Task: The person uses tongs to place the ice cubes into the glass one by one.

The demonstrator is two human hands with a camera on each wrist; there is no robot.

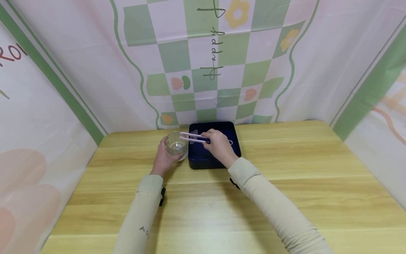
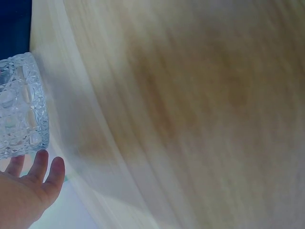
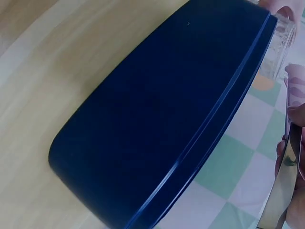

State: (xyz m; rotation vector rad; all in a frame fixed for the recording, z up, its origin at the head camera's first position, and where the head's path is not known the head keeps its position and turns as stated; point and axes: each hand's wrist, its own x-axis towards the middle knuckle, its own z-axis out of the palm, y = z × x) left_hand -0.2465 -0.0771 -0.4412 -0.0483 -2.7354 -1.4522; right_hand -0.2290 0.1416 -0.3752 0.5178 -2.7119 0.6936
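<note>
My left hand holds a clear patterned glass, its thumb along the near side. The left wrist view shows this hand's fingertips against the cut-glass wall. In my right hand is a pair of tongs with pink tips and a metal handle. The tips point left, at the glass's rim in the head view; whether they touch it I cannot tell, and nothing shows between them. Below the right hand lies a dark blue box, just right of the glass. The glass's contents are unclear.
The box and glass stand near the back of a wooden table. A checked green and white cloth wall rises right behind them. Patterned cloth walls also stand at the left and right.
</note>
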